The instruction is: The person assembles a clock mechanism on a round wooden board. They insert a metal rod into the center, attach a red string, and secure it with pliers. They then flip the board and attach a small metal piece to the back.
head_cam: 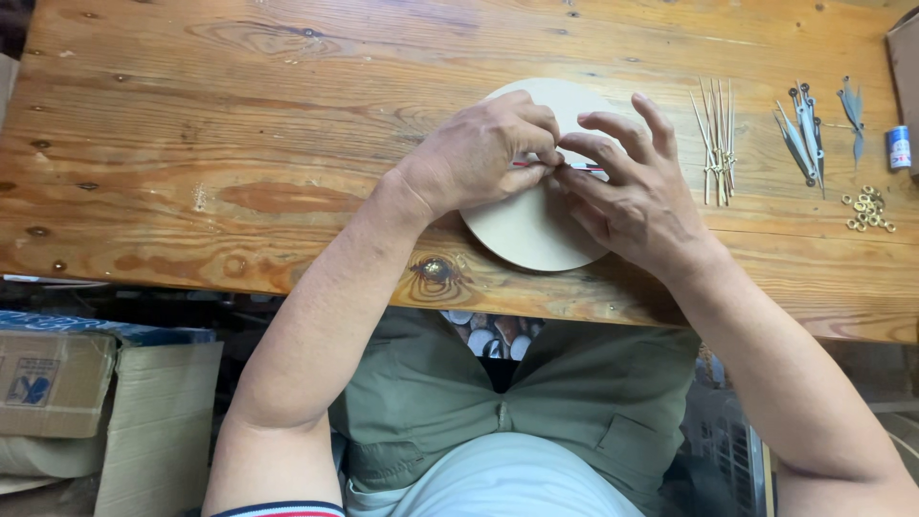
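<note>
A pale round wooden disc (525, 228) lies flat on the wooden table (239, 124), near its front edge. Both hands rest over the disc's middle. My left hand (483, 153) has its fingers curled and pinches a thin red piece (523, 164) at its left end. My right hand (627, 191) pinches the same thin piece from the right with thumb and forefinger, its other fingers spread upward. Most of the thin piece is hidden between the fingertips.
To the right of the disc lie a bunch of thin pale sticks (716, 139), dark metal pointers (802, 134), another pair (852, 115), a small blue-and-white cylinder (898, 146) and several small brass rings (866, 209). Cardboard boxes (57, 383) stand below left.
</note>
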